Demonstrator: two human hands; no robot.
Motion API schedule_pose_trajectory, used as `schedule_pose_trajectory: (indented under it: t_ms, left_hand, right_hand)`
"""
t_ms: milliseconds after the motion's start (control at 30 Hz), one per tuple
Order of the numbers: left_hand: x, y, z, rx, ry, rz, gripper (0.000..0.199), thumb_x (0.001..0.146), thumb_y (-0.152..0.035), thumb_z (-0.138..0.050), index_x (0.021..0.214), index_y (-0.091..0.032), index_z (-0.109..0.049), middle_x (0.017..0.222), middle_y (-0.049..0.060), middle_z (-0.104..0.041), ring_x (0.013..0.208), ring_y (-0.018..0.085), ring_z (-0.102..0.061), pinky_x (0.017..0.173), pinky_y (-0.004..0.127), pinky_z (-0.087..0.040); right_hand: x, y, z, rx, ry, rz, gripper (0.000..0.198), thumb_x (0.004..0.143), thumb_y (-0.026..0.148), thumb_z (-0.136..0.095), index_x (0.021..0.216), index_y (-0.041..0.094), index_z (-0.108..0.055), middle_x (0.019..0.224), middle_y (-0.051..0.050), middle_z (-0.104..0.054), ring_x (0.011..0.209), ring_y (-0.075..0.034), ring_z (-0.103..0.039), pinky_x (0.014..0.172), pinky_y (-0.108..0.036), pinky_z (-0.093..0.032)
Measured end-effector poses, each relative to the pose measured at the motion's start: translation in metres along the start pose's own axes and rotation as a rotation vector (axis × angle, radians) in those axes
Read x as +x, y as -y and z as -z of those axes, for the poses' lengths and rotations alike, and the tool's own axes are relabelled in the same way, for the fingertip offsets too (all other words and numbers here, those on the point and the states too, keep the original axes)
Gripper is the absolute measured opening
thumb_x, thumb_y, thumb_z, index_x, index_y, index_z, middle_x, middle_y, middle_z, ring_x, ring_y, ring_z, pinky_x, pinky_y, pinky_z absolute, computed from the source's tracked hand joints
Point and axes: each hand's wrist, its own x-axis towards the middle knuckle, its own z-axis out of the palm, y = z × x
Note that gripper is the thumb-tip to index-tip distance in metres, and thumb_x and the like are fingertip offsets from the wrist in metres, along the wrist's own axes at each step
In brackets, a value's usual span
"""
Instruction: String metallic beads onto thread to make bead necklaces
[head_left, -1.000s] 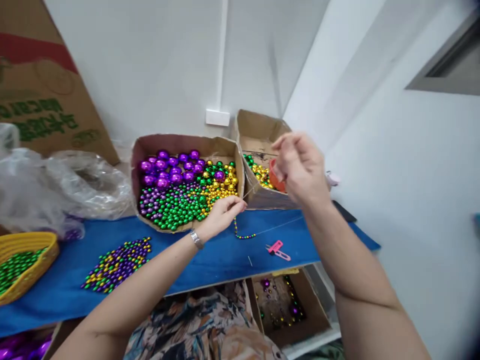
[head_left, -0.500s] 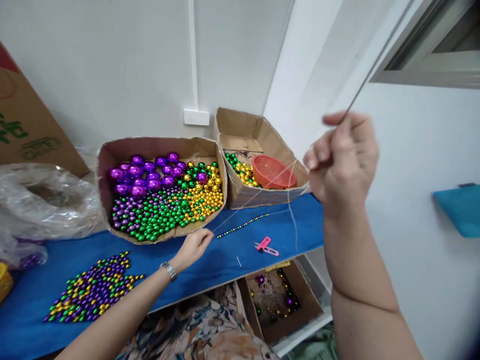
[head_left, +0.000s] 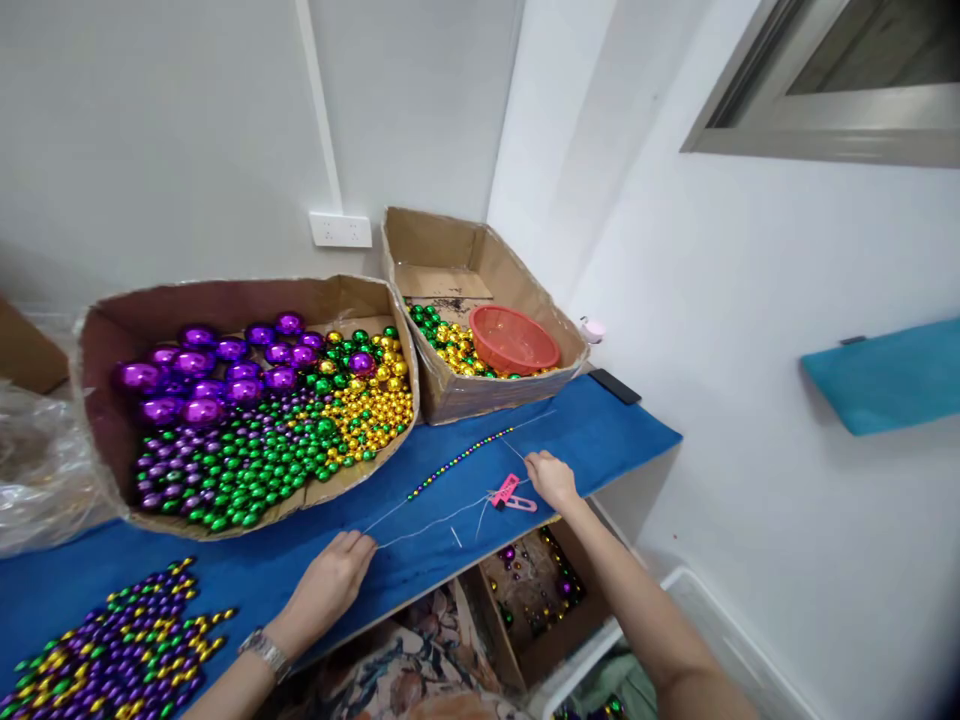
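On the blue cloth (head_left: 615, 425), my left hand (head_left: 334, 575) pinches a thin white thread (head_left: 442, 520) near its left end. My right hand (head_left: 551, 480), fingers closed together, holds the thread by the pink thread snips (head_left: 505, 491). A thin straight piece sticks out from its fingertips; whether it is a needle or thread I cannot tell. Between and beyond the hands lies a short row of small purple, green and gold beads (head_left: 457, 462), strung on a thread that runs toward my left hand. A small white stick (head_left: 456, 537) lies in front.
A cardboard box (head_left: 97, 400) of purple, green and gold balls stands behind. Beside it, another box (head_left: 442, 400) holds balls and a red bowl (head_left: 517, 340). A bead pile (head_left: 127, 645) lies at left. Below the edge is an open box (head_left: 532, 650). A black phone-like slab (head_left: 615, 386) lies at right.
My right hand has come down from high at the right to the cloth by the snips. The thread, stretched up before, now lies slack. The view has shifted right.
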Motion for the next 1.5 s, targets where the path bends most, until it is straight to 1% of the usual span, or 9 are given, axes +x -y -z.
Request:
schedule_pose_trajectory:
  t_ms: [167,300,400,500,667,933,1133,1333,1500]
  left_hand:
    - [0.000,0.001,-0.004,0.012,-0.026,0.006,0.032,0.097,-0.031,-0.033,0.086,-0.021,-0.062,0.082,0.005,-0.063,0.078,0.020,-0.059,0.077,0.034,-0.048]
    - [-0.002,0.002,-0.007,0.002,-0.035,0.005,0.031,0.097,-0.031,-0.034,0.085,-0.022,-0.062,0.082,0.004,-0.063,0.076,0.019,-0.059,0.076,0.033,-0.048]
    - [-0.003,0.001,-0.007,-0.009,-0.046,0.012,0.030,0.097,-0.031,-0.035,0.084,-0.022,-0.061,0.081,0.004,-0.062,0.076,0.019,-0.059,0.074,0.033,-0.048]
    - [-0.003,0.000,-0.007,-0.016,-0.038,0.020,0.030,0.097,-0.031,-0.036,0.083,-0.022,-0.061,0.080,0.004,-0.061,0.076,0.020,-0.058,0.072,0.032,-0.047]
    - [-0.003,-0.001,-0.006,-0.021,-0.032,0.019,0.029,0.097,-0.030,-0.036,0.083,-0.021,-0.060,0.081,0.004,-0.060,0.077,0.020,-0.057,0.071,0.032,-0.046]
    - [-0.005,-0.001,-0.008,-0.003,-0.047,0.018,0.029,0.097,-0.030,-0.036,0.085,-0.021,-0.061,0.079,0.004,-0.059,0.076,0.020,-0.057,0.073,0.031,-0.045]
    - [-0.006,0.001,-0.012,0.005,-0.068,-0.007,0.031,0.097,-0.028,-0.034,0.082,-0.020,-0.060,0.079,0.004,-0.059,0.075,0.019,-0.055,0.073,0.032,-0.044]
    - [-0.007,0.001,-0.013,0.011,-0.070,-0.009,0.030,0.097,-0.028,-0.035,0.084,-0.020,-0.060,0.079,0.004,-0.059,0.075,0.019,-0.055,0.072,0.031,-0.044]
    - [-0.007,0.000,-0.012,0.016,-0.056,-0.001,0.030,0.097,-0.027,-0.035,0.084,-0.019,-0.060,0.079,0.004,-0.058,0.075,0.019,-0.054,0.071,0.031,-0.044]
  right_hand:
    - [0.016,0.005,-0.011,-0.041,0.032,-0.002,0.031,0.100,0.030,-0.033,0.108,0.023,-0.062,0.105,-0.008,-0.062,0.087,-0.017,-0.065,0.072,-0.026,-0.044]
    - [0.019,0.007,-0.013,-0.062,0.024,-0.010,0.033,0.100,0.027,-0.030,0.111,0.019,-0.060,0.107,-0.011,-0.062,0.086,-0.018,-0.066,0.072,-0.027,-0.044]
    - [0.015,0.010,-0.011,-0.061,0.009,0.019,0.034,0.101,0.028,-0.028,0.112,0.019,-0.059,0.106,-0.010,-0.062,0.088,-0.018,-0.065,0.073,-0.026,-0.043]
    - [0.009,0.017,-0.008,-0.049,0.008,0.094,0.033,0.101,0.031,-0.029,0.111,0.023,-0.059,0.105,-0.007,-0.062,0.090,-0.016,-0.064,0.074,-0.024,-0.042]
    - [0.001,0.029,-0.007,-0.051,0.024,0.171,0.029,0.099,0.034,-0.035,0.102,0.024,-0.063,0.100,-0.004,-0.063,0.087,-0.016,-0.064,0.071,-0.023,-0.042]
    - [0.000,0.035,-0.007,-0.071,0.020,0.123,0.029,0.099,0.028,-0.035,0.100,0.020,-0.063,0.098,-0.008,-0.064,0.082,-0.018,-0.066,0.069,-0.025,-0.044]
    - [-0.006,0.037,-0.009,-0.053,0.009,0.141,0.028,0.099,0.030,-0.036,0.101,0.024,-0.062,0.100,-0.005,-0.065,0.085,-0.016,-0.066,0.069,-0.024,-0.043]
    - [-0.006,0.037,-0.012,-0.056,0.004,0.122,0.027,0.098,0.028,-0.037,0.098,0.023,-0.063,0.097,-0.006,-0.065,0.081,-0.019,-0.067,0.066,-0.025,-0.042]
    - [-0.012,0.042,-0.012,-0.035,-0.005,0.186,0.027,0.098,0.029,-0.037,0.100,0.025,-0.063,0.099,-0.004,-0.065,0.084,-0.017,-0.066,0.068,-0.024,-0.042]
